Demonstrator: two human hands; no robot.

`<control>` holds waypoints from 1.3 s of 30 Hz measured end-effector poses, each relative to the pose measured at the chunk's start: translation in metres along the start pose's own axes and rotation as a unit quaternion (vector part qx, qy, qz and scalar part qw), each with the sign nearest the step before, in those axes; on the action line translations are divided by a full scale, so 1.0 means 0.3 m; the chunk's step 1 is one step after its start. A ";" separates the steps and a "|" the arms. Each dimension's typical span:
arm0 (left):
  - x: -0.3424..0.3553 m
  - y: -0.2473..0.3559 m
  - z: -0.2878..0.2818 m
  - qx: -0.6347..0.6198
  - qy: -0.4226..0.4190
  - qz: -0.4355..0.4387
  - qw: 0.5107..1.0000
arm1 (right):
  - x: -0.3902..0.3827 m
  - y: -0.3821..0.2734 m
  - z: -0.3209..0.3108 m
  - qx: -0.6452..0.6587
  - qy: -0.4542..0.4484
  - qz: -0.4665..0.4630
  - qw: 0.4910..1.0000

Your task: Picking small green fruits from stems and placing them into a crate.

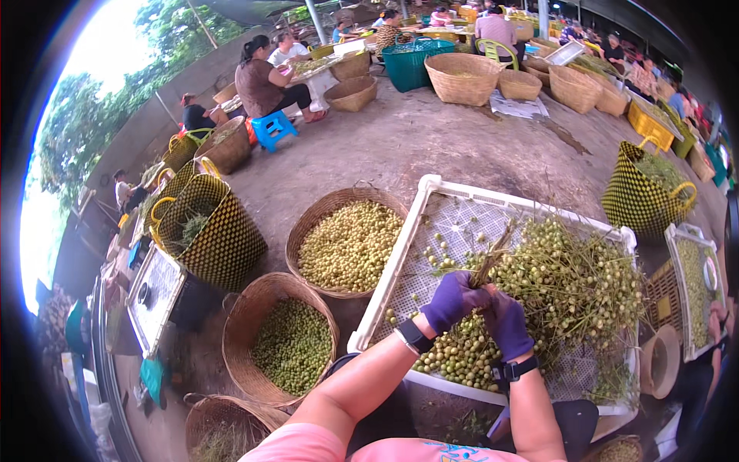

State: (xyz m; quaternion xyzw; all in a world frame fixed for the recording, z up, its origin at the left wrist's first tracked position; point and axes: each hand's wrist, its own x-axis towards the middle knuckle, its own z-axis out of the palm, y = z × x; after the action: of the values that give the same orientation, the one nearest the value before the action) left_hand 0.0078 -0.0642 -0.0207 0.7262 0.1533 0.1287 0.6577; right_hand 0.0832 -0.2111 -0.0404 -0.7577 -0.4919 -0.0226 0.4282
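Observation:
Both my hands wear purple fingerless gloves and meet over a white slotted tray [389, 289]. My left hand [453, 302] is closed around a bundle of thin brown stems [493, 258]. Right beside it, my right hand [506, 323] has its fingers closed near the lower end of the stems; what they pinch is hidden. A heap of fruiting branches [570, 277] with small round yellow-green fruits covers the right side of the tray. Loose round fruits [462, 354] lie below my hands, and a few more are scattered at the tray's left.
Left of the tray stand a basket of yellowish fruits [350, 246] and a basket of greener fruits [296, 346]. Black-and-yellow woven bags [212, 227] flank the space, another [647, 192] at right. A blue stool [273, 131] and seated people are farther back.

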 end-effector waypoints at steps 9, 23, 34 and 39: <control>0.016 0.032 -0.024 -0.094 0.114 0.011 0.989 | -0.016 0.021 -0.030 -0.077 -0.042 0.026 0.996; 0.004 0.060 0.011 -0.136 0.088 -0.039 0.986 | 0.042 -0.037 -0.074 -0.005 0.079 0.027 0.996; 0.006 0.063 -0.014 -0.045 0.079 -0.043 0.995 | 0.038 -0.028 -0.111 -0.044 -0.020 0.098 0.994; 0.011 0.084 -0.026 -0.022 0.088 -0.024 0.996 | 0.036 -0.001 -0.101 0.126 0.088 0.073 0.985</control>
State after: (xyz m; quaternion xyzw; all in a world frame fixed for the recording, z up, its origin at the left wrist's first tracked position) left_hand 0.0093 -0.0580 0.0050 0.6938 0.2249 0.1798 0.6602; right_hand 0.1004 -0.2234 -0.0161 -0.7265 -0.3948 0.0042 0.5624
